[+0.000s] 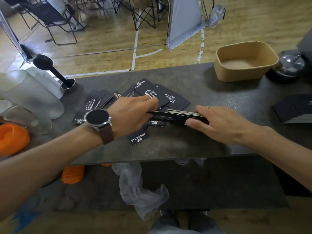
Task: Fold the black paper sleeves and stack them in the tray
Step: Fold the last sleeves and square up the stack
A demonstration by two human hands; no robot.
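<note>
Black paper sleeves [170, 97] with white "Camping Club" print lie scattered over the middle of the dark counter. Both hands hold a thick bundle of sleeves [179, 116] just above the counter. My left hand [133, 114], with a watch on its wrist, grips the bundle's left end. My right hand [219, 122], with a ring on one finger, clamps the right end, thumb on the near side. A brown paper tray [224, 71] stands at the back right and looks empty.
Frosted plastic cups [28, 97] and an orange object [11, 139] crowd the left. A black tamper in a metal cup [55, 73] stands behind them. A metal bell [288, 66] sits beside the tray. Another dark stack [293, 108] lies at the right edge. A plastic bag [135, 183] hangs below.
</note>
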